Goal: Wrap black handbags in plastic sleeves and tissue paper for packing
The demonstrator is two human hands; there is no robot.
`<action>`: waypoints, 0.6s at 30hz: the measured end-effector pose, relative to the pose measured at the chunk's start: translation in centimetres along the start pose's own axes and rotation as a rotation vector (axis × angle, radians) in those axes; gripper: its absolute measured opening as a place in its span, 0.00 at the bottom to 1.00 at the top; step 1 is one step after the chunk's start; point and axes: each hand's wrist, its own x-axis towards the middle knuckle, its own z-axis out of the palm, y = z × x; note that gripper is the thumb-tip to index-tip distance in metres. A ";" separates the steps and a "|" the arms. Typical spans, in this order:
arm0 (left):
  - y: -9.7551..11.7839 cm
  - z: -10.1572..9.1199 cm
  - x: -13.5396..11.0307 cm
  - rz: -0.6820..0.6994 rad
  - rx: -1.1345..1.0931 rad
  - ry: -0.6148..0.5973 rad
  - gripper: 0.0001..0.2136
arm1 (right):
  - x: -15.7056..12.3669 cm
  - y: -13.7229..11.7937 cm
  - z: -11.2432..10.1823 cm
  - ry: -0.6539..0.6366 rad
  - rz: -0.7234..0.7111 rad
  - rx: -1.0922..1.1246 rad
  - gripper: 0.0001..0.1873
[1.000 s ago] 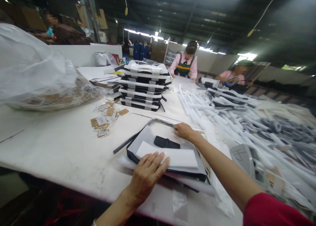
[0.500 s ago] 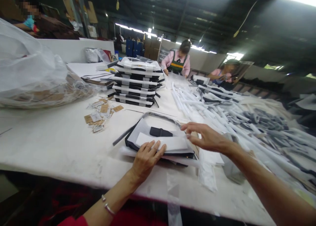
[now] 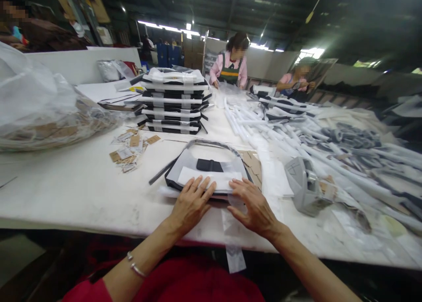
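Observation:
In front of me a black handbag [image 3: 172,177] lies flat on the table, its strap [image 3: 211,142] wrapped in grey film and curving away from me. White padding sheet covers its face, and a dark flap tab [image 3: 209,165] shows through. My left hand [image 3: 194,199] rests with fingers stretched over a folded white strip [image 3: 204,177] along the near edge. On the right end of that strip lies my right hand [image 3: 252,204], fingers spread and thumb apart. Clear tape or film shows under the right hand. The bag's near edge is partly hidden by both hands.
A grey tape dispenser [image 3: 301,183] stands at the right. Paper tags [image 3: 133,146] lie left of the bag, before a stack of wrapped bags [image 3: 174,102]. A large plastic bag [image 3: 49,104] sits far left. White tubes [image 3: 244,126] cover the right side. Co-workers [image 3: 231,64] work behind.
My right hand has come down from above the bag's right side onto the near right edge of the white strip. My left hand stays on the strip. The view has shifted slightly.

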 end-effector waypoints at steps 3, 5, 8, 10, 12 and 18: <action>0.5 -1.2 1.5 -0.008 -0.010 -0.056 0.22 | -0.4 0.0 0.3 0.002 0.038 0.030 0.23; 1.0 -1.5 3.1 0.022 0.006 -0.042 0.17 | -0.6 0.0 0.3 0.005 0.066 0.049 0.20; 1.4 -1.2 5.4 0.088 -0.009 -0.066 0.10 | -0.8 0.0 0.3 0.025 0.117 0.066 0.18; 1.4 -0.8 6.4 0.099 -0.042 -0.105 0.09 | -0.8 -0.1 0.4 0.035 0.147 0.076 0.18; 1.4 -0.3 7.0 0.091 -0.101 -0.098 0.08 | -0.8 -0.1 0.7 0.042 0.171 0.083 0.18; 1.3 1.7 5.9 0.121 -0.399 -0.046 0.14 | -0.9 0.1 1.6 0.088 0.167 0.096 0.18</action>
